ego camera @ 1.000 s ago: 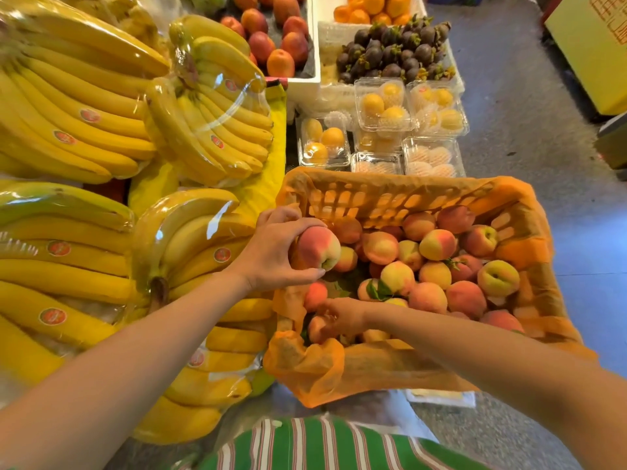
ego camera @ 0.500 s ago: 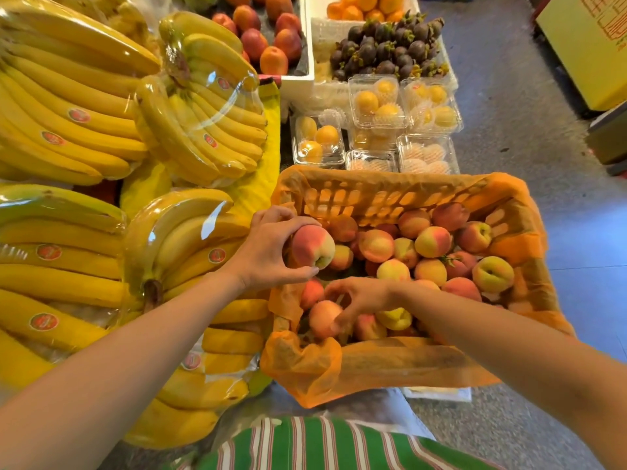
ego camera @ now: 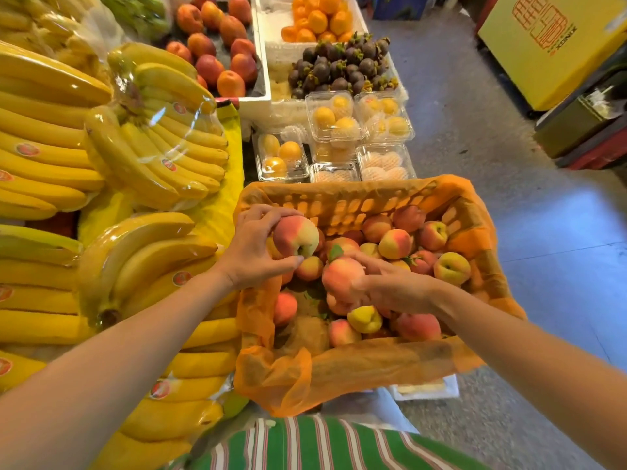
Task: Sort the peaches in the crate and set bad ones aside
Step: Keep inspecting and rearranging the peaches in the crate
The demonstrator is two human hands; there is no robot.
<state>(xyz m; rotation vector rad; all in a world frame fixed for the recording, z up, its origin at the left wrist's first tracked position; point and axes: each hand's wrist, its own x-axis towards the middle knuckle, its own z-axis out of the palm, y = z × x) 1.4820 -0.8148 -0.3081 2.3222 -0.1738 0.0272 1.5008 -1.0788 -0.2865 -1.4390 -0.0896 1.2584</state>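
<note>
An orange crate (ego camera: 380,366) lined with orange netting holds several peaches, red-pink and yellow, heaped toward its far right side. My left hand (ego camera: 252,252) grips a red and pale yellow peach (ego camera: 296,236) above the crate's far left corner, stem end facing me. My right hand (ego camera: 390,286) holds a pinkish peach (ego camera: 341,278) lifted over the middle of the crate, fingers curled round its right side. A yellow peach (ego camera: 364,318) lies just below that hand. The crate's near left floor shows bare liner.
Wrapped banana bunches (ego camera: 152,157) fill the stand to the left. Beyond the crate stand clear clamshell boxes (ego camera: 334,118) of yellow fruit, white foam boxes with mangosteens (ego camera: 342,69), oranges and red peaches. Grey floor lies to the right, with a yellow carton (ego camera: 556,45) at the far right.
My right hand has picked a pinkish peach out of the near part of the crate and raised it toward the middle. My left hand keeps its peach, turned slightly.
</note>
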